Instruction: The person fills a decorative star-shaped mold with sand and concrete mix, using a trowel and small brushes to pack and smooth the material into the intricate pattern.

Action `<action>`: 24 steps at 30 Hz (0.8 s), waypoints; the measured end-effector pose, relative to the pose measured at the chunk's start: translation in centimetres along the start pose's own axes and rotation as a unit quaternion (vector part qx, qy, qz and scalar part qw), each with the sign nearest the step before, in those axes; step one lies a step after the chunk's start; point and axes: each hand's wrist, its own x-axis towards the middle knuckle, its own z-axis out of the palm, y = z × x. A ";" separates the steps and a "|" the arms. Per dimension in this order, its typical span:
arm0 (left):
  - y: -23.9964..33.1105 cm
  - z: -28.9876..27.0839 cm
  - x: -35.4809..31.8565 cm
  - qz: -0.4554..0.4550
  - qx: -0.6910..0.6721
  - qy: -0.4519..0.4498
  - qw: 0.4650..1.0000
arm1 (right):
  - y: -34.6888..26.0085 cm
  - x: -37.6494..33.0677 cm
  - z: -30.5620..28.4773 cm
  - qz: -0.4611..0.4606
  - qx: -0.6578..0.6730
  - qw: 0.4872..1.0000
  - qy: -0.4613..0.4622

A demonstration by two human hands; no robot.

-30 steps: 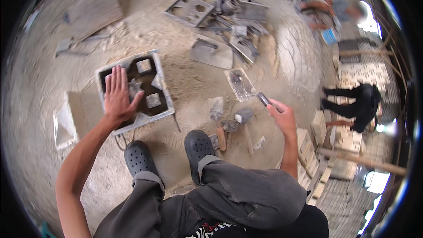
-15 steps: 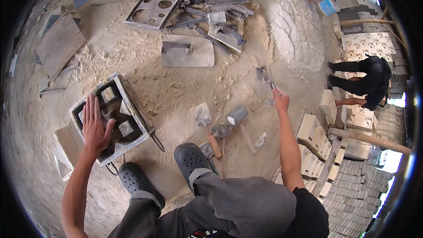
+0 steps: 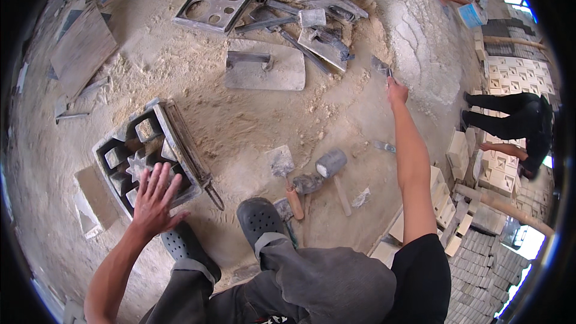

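Observation:
My right hand [image 3: 396, 91], arm stretched far forward, is closed round the handle of a small trowel [image 3: 380, 66]. The trowel's blade is at the near left edge of a pale powder heap [image 3: 414, 42]. My left hand [image 3: 155, 203], fingers spread and holding nothing, hovers over the near side of a boxy metal mould [image 3: 180, 144]. Inside the mould, dark blocks surround a star-shaped piece [image 3: 138, 164]; my fingers hide part of it. I cannot tell whether the fingertips touch it.
A second trowel [image 3: 294, 201] and a mallet [image 3: 332, 165] lie before my shoes. Beyond are a plastering float [image 3: 267, 72], a plate with round holes [image 3: 231, 12] and piled metal tools. Pale blocks [image 3: 459, 153] stand right, near a bending person [image 3: 522, 120]; another person sits far right by a bucket [image 3: 471, 15].
My right hand has carried the trowel forward and right, from the sandy ground to the heap's edge. My left hand has drawn back toward me, uncovering the star-shaped piece.

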 end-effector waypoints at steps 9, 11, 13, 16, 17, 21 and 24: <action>-2.0 2.0 -4.6 -0.013 0.038 0.005 0.999 | 2.7 -7.3 0.9 -0.092 0.052 0.994 0.034; -3.9 2.3 -8.1 -0.017 0.062 0.000 0.998 | 2.9 -12.2 0.9 -0.110 0.107 0.988 -0.009; -5.9 2.9 -10.6 -0.028 0.062 0.045 0.997 | 2.4 -15.9 -0.4 -0.116 0.143 0.983 -0.024; -7.9 3.1 -12.5 -0.117 0.056 0.092 0.987 | 1.7 -19.9 -2.7 -0.092 0.222 0.968 -0.074; -8.4 3.2 -13.6 -0.141 0.060 0.101 0.983 | 0.4 -22.3 -2.8 -0.093 0.222 0.966 -0.094; -9.5 3.4 -13.7 -0.172 0.030 0.151 0.973 | -3.8 -28.6 -4.8 -0.109 0.222 0.961 -0.121; -9.5 1.7 -10.2 -0.140 0.005 0.205 0.969 | -8.1 -32.5 -6.4 -0.144 0.225 0.948 -0.175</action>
